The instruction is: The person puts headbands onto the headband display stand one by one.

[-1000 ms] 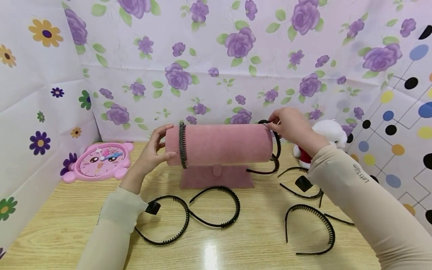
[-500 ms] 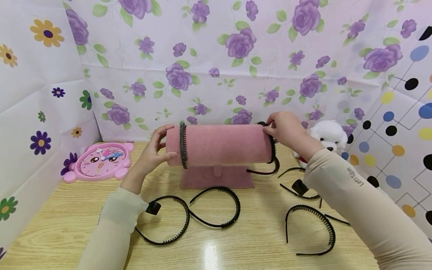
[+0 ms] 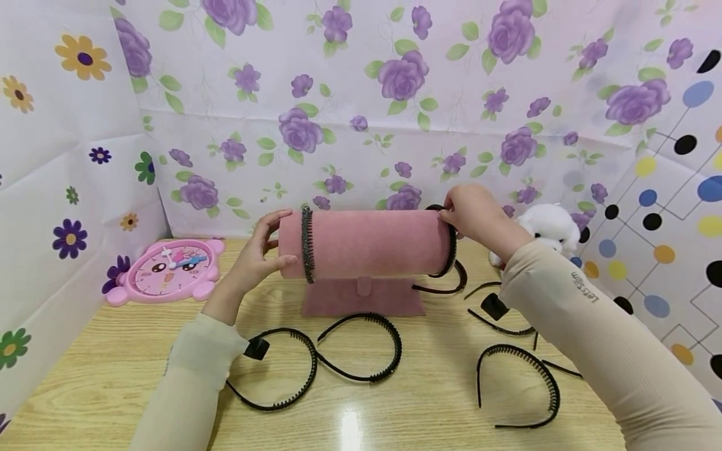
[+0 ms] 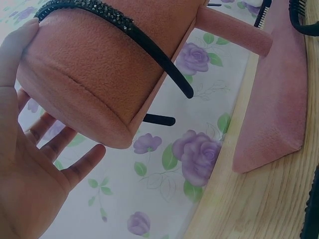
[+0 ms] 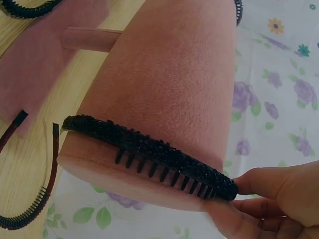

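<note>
A pink plush headband stand point(image 3: 372, 243) with a padded roll on a flat base stands on the table. My left hand point(image 3: 262, 244) holds the roll's left end, thumb in front and fingers over the back; in the left wrist view the hand point(image 4: 35, 164) spans that end. Just beside it a sparkly toothed headband point(image 3: 307, 244) sits round the roll. My right hand point(image 3: 476, 216) pinches a black beaded headband point(image 5: 149, 149) at the roll's right end. In the right wrist view this headband lies across the roll, teeth toward the end, with thumb and fingers point(image 5: 264, 191) at one side of it.
Two black headbands point(image 3: 389, 341) lie on the table point(image 3: 417, 401) in front of the stand. Others point(image 3: 549, 382) lie at the right, and a dark red one point(image 3: 445, 290) rests behind the base's right side. A pink clock point(image 3: 172, 270) stands left, a white plush dog point(image 3: 547, 225) right.
My right hand has moved the black headband leftward, from beyond the roll's right end to round that end. The left hand has kept its hold on the roll.
</note>
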A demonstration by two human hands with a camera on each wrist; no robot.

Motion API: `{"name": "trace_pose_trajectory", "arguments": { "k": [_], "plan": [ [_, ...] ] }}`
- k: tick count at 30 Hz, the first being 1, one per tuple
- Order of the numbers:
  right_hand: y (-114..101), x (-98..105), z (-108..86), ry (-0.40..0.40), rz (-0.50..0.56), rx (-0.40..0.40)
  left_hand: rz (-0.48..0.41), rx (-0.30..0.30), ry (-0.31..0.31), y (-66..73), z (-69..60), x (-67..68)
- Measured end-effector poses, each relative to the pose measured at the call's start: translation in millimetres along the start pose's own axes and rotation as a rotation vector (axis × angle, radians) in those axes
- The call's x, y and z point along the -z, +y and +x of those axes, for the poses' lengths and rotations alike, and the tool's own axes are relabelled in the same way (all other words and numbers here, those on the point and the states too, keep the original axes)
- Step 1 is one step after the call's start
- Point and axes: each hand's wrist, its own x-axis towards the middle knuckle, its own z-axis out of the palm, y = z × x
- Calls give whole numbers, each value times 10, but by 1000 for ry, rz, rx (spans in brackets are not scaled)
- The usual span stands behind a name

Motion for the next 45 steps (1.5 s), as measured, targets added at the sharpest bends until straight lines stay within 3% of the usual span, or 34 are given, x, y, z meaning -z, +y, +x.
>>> {"name": "trace_pose_trajectory", "arguments": {
  "k": [12,22,28,32,45],
  "plan": [
    [98,62,-70,-46,149,26,-5,1,-4,-10,-2,-5],
    [310,86,-133,-3,157,200,-1,-13,2,6,10,9],
    [412,-13,-174,32,167,276,-1,-7,-4,23,1,-1],
    [446,-87,-202,3,200,330,-1,1,-4,25,-4,-4],
    [477,-206,-218,-63,178,359,0,1,-7,23,-4,0]
  ]
}}
